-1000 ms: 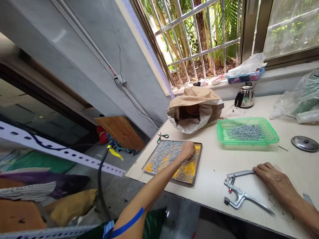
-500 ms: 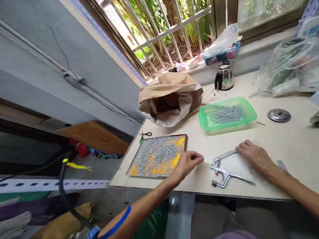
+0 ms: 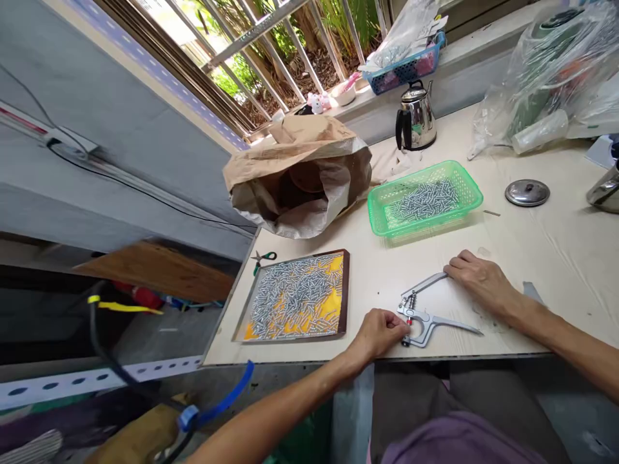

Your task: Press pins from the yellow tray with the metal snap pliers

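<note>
Silver hand pliers (image 3: 425, 324) with a red-tipped plunger and a coil spring lie on the table, handles apart. My right hand (image 3: 476, 278) has its fingers closed on the end of the upper handle. At the jaw, my left hand (image 3: 382, 332) has thumb and fingers pinched together; whatever is between them is too small to make out. Left of it lies a shallow tray (image 3: 344, 296) with a yellow bottom, covered in small silver rod-like metal pieces (image 3: 294, 293). A green plastic basket (image 3: 380, 222) beyond the pliers holds more such pieces (image 3: 430, 201).
Green-handled scissors (image 3: 264, 258) lie behind the tray. A big brown paper bag (image 3: 300, 174) stands open at the back left. Farther back is a steel kettle (image 3: 416, 119); its round lid (image 3: 527, 193) lies to the right. A clear plastic bag (image 3: 546, 96) fills the back right.
My left hand has moved right from beside the tray to the jaw of the pliers. My right hand stays on the upper handle. The view has shifted slightly.
</note>
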`<state>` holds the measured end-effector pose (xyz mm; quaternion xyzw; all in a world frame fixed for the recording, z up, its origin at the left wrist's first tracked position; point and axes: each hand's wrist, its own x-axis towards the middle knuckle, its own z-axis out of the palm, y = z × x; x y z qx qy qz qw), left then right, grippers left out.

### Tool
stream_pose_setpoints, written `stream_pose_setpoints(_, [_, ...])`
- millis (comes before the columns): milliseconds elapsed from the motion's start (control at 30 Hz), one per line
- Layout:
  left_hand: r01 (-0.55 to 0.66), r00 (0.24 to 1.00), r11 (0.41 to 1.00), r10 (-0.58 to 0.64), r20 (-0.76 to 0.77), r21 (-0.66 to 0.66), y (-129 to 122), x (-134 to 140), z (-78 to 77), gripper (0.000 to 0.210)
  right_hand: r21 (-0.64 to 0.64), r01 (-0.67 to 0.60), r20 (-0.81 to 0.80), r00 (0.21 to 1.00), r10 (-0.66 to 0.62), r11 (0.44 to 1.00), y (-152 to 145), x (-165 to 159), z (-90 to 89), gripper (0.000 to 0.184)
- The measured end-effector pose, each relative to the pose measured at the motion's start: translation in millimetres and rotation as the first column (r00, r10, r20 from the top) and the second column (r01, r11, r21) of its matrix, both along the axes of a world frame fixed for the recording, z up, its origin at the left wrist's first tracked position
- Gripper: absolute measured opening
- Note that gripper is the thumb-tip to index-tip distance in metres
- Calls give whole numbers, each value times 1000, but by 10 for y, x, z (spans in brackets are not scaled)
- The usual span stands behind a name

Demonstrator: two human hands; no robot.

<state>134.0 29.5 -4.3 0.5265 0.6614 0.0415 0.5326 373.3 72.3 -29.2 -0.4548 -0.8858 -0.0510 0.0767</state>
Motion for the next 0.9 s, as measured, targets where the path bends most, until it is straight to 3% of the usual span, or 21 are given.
stream_pose_setpoints(133, [103,994,990,-106,-18,-97,-30,-31,-33,25,-57,-13,-17,1000,12,998,-57,-17,9,22])
stream_pose_setpoints(300, [114,992,982,-105,68,-149,-106,-75,-35,33,-132,-13,-135,991,-5,991,-246,-12,19,15])
stream_pose_setpoints(433, [98,994,983,-88,65,-155,-104,-47,5,36,-112,-32,-192,981,10,993,-467,35,-20,75])
stream_pose_setpoints(500, [92,995,983,-85,49,-156,-93,-30,23,35,-97,-32,-186,983,14,995,-560,55,-66,84])
stream_pose_setpoints(633, [133,988,980,-142,-57,-146,-122,-25,67,30,-97,0,-166,986,-17,995,-669,58,-158,69])
stream_pose_setpoints(700, [214,960,975,-198,-199,66,-166,-15,89,23,-110,14,-166,986,-33,994,-692,41,-177,61])
stream_pose_setpoints(733, [289,936,931,-225,-271,224,-187,3,93,18,-121,19,-167,985,-39,992,-701,30,-177,59])
stream_pose_setpoints(800, [464,878,731,-306,-367,501,-203,71,78,14,-145,25,-168,984,-50,989,-716,4,-151,58])
stream_pose_setpoints(867, [603,796,511,-434,-421,613,-167,179,28,37,-169,21,-159,986,-49,985,-735,-23,-94,60])
stream_pose_setpoints(900, [654,748,433,-493,-444,621,-131,239,-6,50,-181,15,-151,988,-43,983,-748,-35,-57,59])
